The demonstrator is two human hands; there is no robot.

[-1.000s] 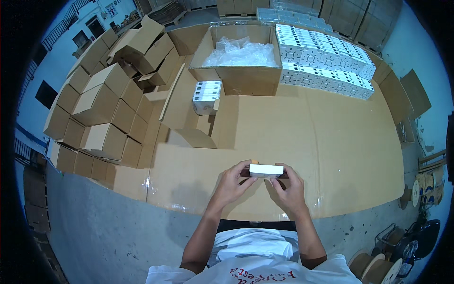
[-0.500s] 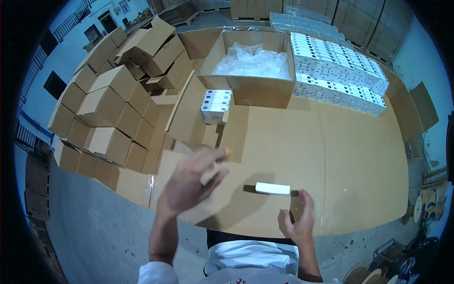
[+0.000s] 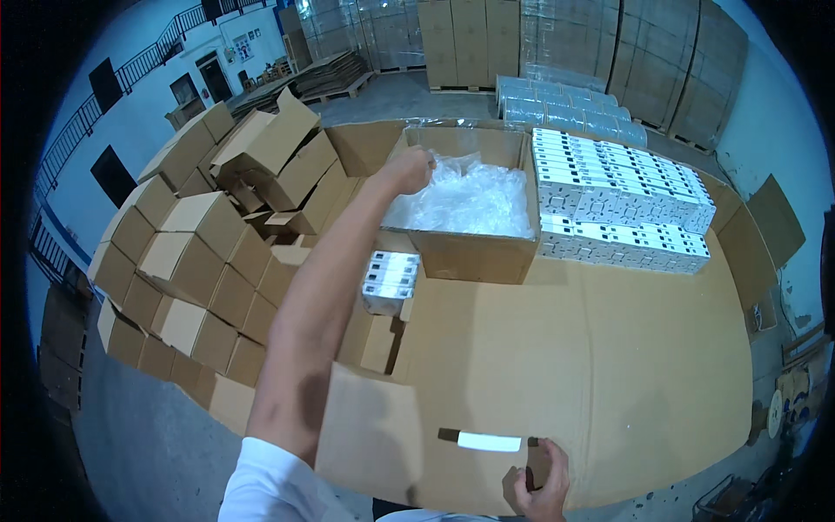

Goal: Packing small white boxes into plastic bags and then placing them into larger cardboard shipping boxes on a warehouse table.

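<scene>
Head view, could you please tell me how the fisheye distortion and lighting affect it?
Head view: black rim rings the picture; the cardboard worktop edge bows; the small white box glares bright by the right hand; the left hand over the clear bags stays sharp.

Single head cam, fisheye, looks down+fwd over cardboard-covered table (image 3: 609, 348), close.

Surface: you work at a table covered in flat brown cardboard sheets (image 3: 591, 348).
Near edge: a small white rectangular box (image 3: 489, 442).
Far side: an open cardboard carton of clear plastic bags (image 3: 465, 228); stacked white boxes (image 3: 617, 196).
Left: a smaller stack of white boxes (image 3: 390, 280).
</scene>
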